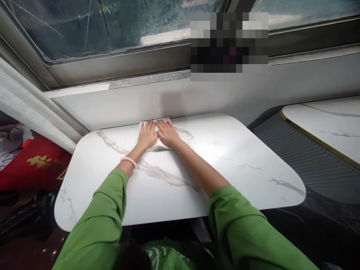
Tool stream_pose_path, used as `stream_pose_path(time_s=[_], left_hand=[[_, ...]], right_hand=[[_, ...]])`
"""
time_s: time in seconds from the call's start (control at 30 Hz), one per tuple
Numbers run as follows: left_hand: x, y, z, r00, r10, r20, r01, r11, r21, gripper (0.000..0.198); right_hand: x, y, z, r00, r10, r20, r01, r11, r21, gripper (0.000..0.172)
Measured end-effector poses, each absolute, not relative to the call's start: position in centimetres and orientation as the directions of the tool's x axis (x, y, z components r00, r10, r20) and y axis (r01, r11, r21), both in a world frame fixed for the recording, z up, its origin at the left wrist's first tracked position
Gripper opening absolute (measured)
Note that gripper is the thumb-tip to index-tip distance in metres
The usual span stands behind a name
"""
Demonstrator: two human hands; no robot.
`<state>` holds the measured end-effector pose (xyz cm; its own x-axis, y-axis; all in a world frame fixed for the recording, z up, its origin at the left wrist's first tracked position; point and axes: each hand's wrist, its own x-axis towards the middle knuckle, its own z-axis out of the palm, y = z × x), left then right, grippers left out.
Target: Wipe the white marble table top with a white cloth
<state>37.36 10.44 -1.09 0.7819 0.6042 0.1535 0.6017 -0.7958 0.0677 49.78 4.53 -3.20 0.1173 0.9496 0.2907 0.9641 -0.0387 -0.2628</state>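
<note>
Both of my hands lie flat, side by side, on a folded white cloth [160,147] at the far edge of the white marble-patterned table [239,165]. My left hand [147,135] has its fingers stretched out over the cloth's left part; a pink coiled band circles that wrist. My right hand [168,134] presses on the cloth beside it, fingers extended and the thumbs close together. Much of the cloth is hidden under the hands. Neither hand grips it.
Beyond the table's far edge rise a white wall [126,105] and a window [118,26]. A white curtain [33,101] hangs at left above a red bag [36,165] with gold marks. Another marble-patterned table [332,123] and a grey ribbed surface [295,150] stand at right.
</note>
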Motion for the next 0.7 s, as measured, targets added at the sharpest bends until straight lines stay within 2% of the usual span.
stream_pose_path(time_s=[0.2,0.43,0.57,0.7], left_hand=[[36.2,4.4,-1.0,0.737,0.661,0.145,0.655,-0.750,0.089,0.055],[34.2,-9.0,-0.8,0.812,0.573,0.114,0.571,-0.819,0.056,0.059],[33.9,-12.8,-0.7,0.872,0.484,0.081,0.480,-0.875,0.060,0.061],[34.5,-12.8,-0.4,0.888,0.457,0.056,0.454,-0.889,0.070,0.061]], right_hand=[[49.3,-0.9,-2.8,0.006,0.973,0.231,0.971,0.049,-0.232,0.055],[48.3,-15.2,-2.8,-0.130,0.954,0.272,0.964,0.185,-0.191,0.056],[47.9,-20.3,-2.9,-0.067,0.955,0.290,0.971,0.128,-0.200,0.058],[48.2,-20.7,-2.6,-0.012,0.966,0.260,0.973,0.070,-0.218,0.057]])
